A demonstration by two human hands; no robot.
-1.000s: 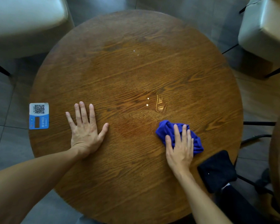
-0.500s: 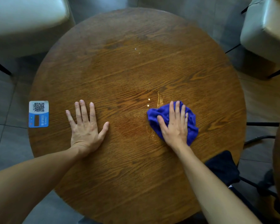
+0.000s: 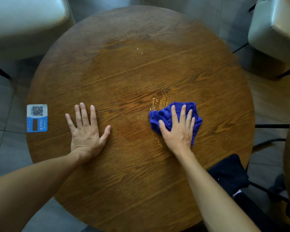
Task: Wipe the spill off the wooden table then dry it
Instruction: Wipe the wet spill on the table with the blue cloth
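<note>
A round wooden table (image 3: 141, 67) fills the view. My right hand (image 3: 179, 129) presses a crumpled blue cloth (image 3: 159, 117) flat on the table, right of centre. Thin wet streaks of the spill (image 3: 159, 101) glisten just above and left of the cloth, and a few more show below its left edge. My left hand (image 3: 85, 131) lies palm down with fingers spread on the table's left half, holding nothing. Two tiny droplets (image 3: 139, 50) sit farther back.
A blue and white QR-code card (image 3: 37, 118) lies at the table's left edge. A dark cloth (image 3: 228, 174) rests at the near right edge. Pale upholstered chairs (image 3: 23, 22) stand at the back left and back right, and another table's edge shows at far right.
My right hand pushed the blue cloth up from the near right over the puddle, which is now smeared into thin streaks. My left hand has stayed put.
</note>
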